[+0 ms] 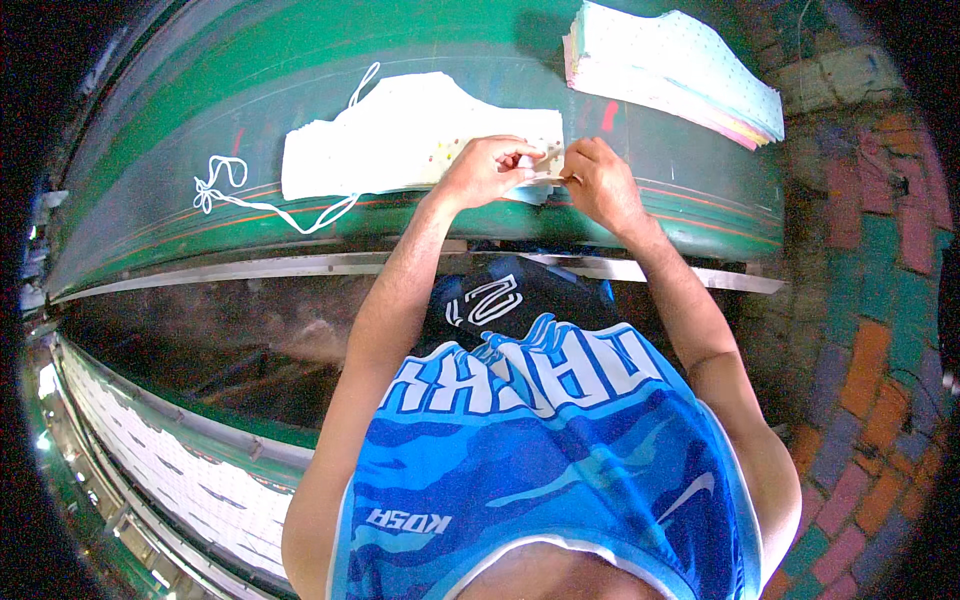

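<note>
Left hand (487, 168): fingers curled, fingertips pinched on the right edge of the white sheet stack (400, 140); the hand rests on the stack's lower right part.

Right hand (597, 180): closed loosely, thumb and forefinger pinched on the same edge, just beside the left fingertips. The two hands nearly meet. What is pinched between them is small and pale; whether it is one sheet or a corner of several cannot be told.

White sheet stack: laid flat on the green table (180, 190), directly before the person, upper edge irregular, faint coloured dots seen near the hands. Its right end is covered by the hands.

White string (225, 185): looped and knotted at the left of the stack, one strand run under the stack's lower edge, another shown above its upper edge.

Second stack (680, 70): pale dotted sheets with pink and yellow layers at the edges, set well apart at the upper right, partly cut off by the frame top.

Table edge: metal rail (250, 270) along the near side; the space beneath is dark and hard to make out.

Brick floor (870, 330): multicoloured, at the right.
</note>
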### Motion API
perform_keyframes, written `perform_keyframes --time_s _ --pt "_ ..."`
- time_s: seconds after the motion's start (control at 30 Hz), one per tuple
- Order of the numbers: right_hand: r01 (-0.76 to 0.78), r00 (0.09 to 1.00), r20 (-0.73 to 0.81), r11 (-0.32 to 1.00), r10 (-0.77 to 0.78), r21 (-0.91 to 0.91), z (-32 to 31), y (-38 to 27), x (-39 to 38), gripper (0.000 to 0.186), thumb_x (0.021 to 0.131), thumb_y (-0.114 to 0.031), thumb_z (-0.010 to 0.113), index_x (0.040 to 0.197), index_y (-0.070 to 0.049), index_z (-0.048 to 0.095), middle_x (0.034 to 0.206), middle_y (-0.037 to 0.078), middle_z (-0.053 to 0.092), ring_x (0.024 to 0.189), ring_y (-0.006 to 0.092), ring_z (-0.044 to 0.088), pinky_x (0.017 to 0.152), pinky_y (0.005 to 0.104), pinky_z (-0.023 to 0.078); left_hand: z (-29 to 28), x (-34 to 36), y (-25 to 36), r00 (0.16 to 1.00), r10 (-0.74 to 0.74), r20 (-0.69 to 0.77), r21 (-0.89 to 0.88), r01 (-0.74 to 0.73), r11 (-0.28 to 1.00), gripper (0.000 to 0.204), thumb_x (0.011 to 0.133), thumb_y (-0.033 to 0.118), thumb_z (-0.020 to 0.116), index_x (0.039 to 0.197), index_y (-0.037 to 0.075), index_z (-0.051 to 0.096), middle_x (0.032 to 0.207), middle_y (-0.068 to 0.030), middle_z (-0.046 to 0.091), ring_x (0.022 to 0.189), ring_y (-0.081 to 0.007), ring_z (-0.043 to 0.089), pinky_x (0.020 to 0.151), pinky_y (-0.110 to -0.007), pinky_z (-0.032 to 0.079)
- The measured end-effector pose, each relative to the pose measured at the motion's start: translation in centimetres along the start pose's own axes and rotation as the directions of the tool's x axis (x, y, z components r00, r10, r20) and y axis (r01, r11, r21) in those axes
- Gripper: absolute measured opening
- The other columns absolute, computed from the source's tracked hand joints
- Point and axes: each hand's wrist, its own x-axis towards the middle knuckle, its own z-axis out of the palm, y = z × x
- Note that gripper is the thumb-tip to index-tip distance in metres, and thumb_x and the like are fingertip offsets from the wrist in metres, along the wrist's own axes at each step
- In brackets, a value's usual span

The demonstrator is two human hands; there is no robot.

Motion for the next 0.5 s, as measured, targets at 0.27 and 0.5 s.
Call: perform_keyframes --time_s 0.27,0.5 --pt "0.083 0.974 0.197 0.983 -0.115 0.165 -2.0 1.8 1.3 0.015 0.088 -0.008 0.079 0.101 -0.004 0.075 0.118 0.013 0.071 0.116 0.0335 0.065 0.099 0.0438 0.055 0.0 0.4 -0.1 0.998 0.054 -0.03 0.045 -0.053 0.998 0.032 0.093 -0.003 0.07 0.124 0.004 0.076 0.11 -0.006 0.074 0.085 -0.0112 0.067 0.078 -0.028 0.059" --pt "0.08 0.977 0.173 0.965 -0.125 0.249 -3.1 1.3 2.5 0.012 0.088 -0.01 0.076 0.1 -0.005 0.077 0.119 0.014 0.073 0.114 0.0342 0.067 0.102 0.0447 0.054 -0.8 0.2 -0.2 1.0 -0.022 -0.015 0.005 0.022 1.0 0.032 0.097 -0.001 0.065 0.127 0.005 0.076 0.108 -0.0072 0.077 0.09 -0.0106 0.068 0.082 -0.027 0.057"
